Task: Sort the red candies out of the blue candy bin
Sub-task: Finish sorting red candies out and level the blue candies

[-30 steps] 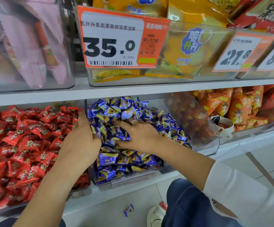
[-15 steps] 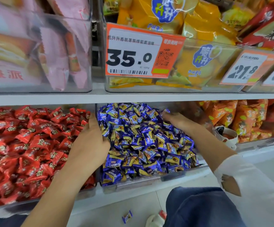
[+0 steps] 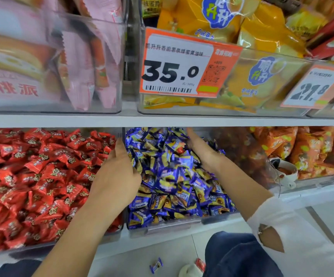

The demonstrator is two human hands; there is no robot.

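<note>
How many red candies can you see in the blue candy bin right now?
1: a red candy shows near the back of the blue candy bin, just left of the right hand. More may be buried under the blue candies.
</note>
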